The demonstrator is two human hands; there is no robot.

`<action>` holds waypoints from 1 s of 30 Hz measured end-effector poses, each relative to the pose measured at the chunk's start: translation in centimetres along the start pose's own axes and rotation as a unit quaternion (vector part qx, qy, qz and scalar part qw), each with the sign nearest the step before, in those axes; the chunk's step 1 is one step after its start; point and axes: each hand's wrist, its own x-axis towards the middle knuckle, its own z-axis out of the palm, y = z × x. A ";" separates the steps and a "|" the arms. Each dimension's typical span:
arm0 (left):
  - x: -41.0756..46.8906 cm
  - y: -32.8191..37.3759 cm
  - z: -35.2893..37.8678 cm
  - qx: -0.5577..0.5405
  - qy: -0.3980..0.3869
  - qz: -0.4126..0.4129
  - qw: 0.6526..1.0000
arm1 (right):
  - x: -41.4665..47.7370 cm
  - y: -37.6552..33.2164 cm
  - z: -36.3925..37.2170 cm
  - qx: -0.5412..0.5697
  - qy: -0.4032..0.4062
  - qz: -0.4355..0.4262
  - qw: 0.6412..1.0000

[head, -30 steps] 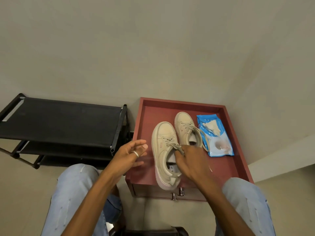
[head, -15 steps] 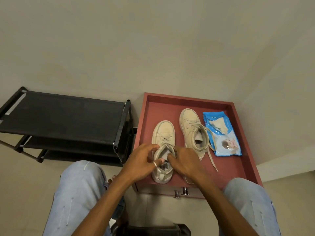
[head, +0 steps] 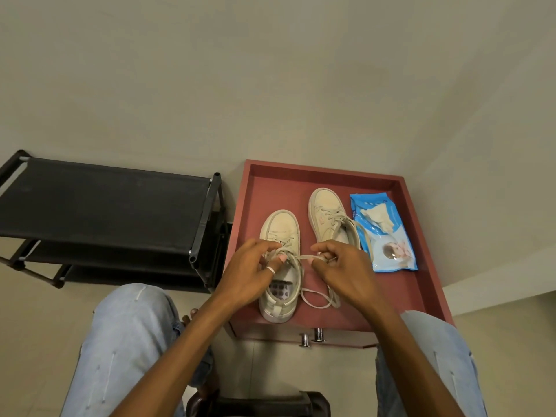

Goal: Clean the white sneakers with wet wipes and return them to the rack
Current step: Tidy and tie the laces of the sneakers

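Note:
Two cream-white sneakers stand toes away from me on a red cabinet top (head: 258, 191). Over the left sneaker (head: 281, 227), my left hand (head: 251, 272) pinches one lace end near the tongue. My right hand (head: 340, 266) pinches the other lace end and holds it taut to the right; a lace loop (head: 319, 297) lies on the red surface below it. The right sneaker (head: 326, 215) stands untouched beside them. A blue wet wipes pack (head: 388, 251) lies at the right with a crumpled wipe (head: 377, 216) on top.
A black shoe rack (head: 99, 203) with fabric shelves stands to the left of the cabinet, against the wall. My knees in light jeans (head: 129, 332) flank the cabinet front, where two metal knobs (head: 311, 337) stick out. A dark stool edge (head: 258, 403) shows below.
My left hand came from beside the left sneaker onto its laces. Both hands then pulled the lace ends apart, the right hand moving right with its end.

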 end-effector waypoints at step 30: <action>-0.8 -1.1 -6.9 -0.004 0.300 -0.321 0.898 | 0.4 0.7 -2.1 -0.020 0.025 0.010 0.999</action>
